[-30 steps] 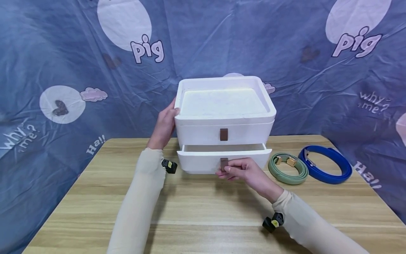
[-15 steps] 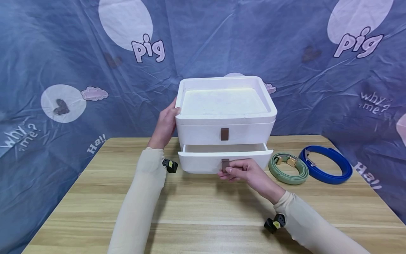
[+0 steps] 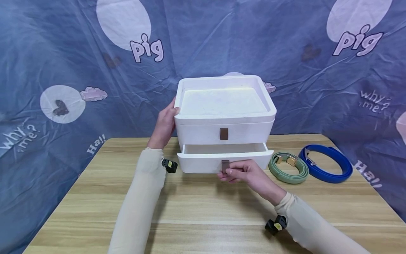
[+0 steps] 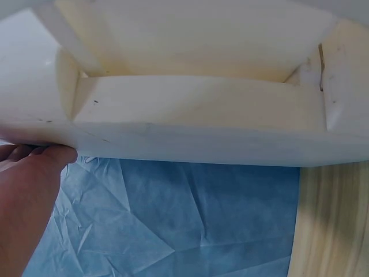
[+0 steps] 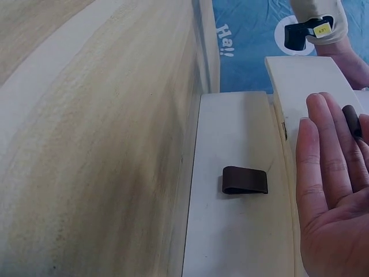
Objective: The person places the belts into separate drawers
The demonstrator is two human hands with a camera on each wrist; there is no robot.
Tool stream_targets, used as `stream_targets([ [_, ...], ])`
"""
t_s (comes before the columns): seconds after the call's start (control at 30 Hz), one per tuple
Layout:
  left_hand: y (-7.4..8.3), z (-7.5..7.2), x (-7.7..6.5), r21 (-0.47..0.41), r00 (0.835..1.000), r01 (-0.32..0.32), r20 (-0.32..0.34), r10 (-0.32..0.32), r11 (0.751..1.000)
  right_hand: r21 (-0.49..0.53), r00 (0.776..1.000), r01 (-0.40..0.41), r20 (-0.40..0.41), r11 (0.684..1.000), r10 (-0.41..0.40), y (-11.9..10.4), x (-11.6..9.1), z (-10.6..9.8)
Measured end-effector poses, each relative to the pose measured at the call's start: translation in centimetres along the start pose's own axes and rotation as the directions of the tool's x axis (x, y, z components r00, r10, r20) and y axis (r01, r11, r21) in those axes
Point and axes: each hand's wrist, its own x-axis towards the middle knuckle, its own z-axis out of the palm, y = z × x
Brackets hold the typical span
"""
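One wooden table [image 3: 193,211], drawer unit [image 3: 225,104] atop; printed blue cloth [image 3: 203,38] behind

Studio-like corner: printed backdrop [image 3: 203,42], wooden table [image 3: 95,197]

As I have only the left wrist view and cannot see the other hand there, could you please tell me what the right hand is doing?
Observer: The right hand is pinching the flat brown tab on the white rectangular lower drawer.

Operator: Thank you; what sits directly above that, please?

Observer: A white rectangular upper drawer, which looks closed in the head view.

Operator: And may I ask what lies to the right of both?

Observer: A coiled green belt and a coiled blue belt, side by side on the light wood-grain table.
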Motion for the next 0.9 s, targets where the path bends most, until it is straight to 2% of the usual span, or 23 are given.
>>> stream_targets([
  [0.63, -0.01, -0.13, -0.10, 0.004, 1.000, -0.004, -0.009, 0.004, 1.000, -0.021, 1.000, -0.015, 0.011, 1.000, 0.015, 0.01, -0.26, 0.07],
  [0.9, -0.04, -0.13, -0.01, 0.026, 1.000, -0.013, 0.012, 0.013, 1.000, -0.006, 1.000, -0.018, 0.013, 1.000, 0.018, 0.02, -0.43, 0.11],
])
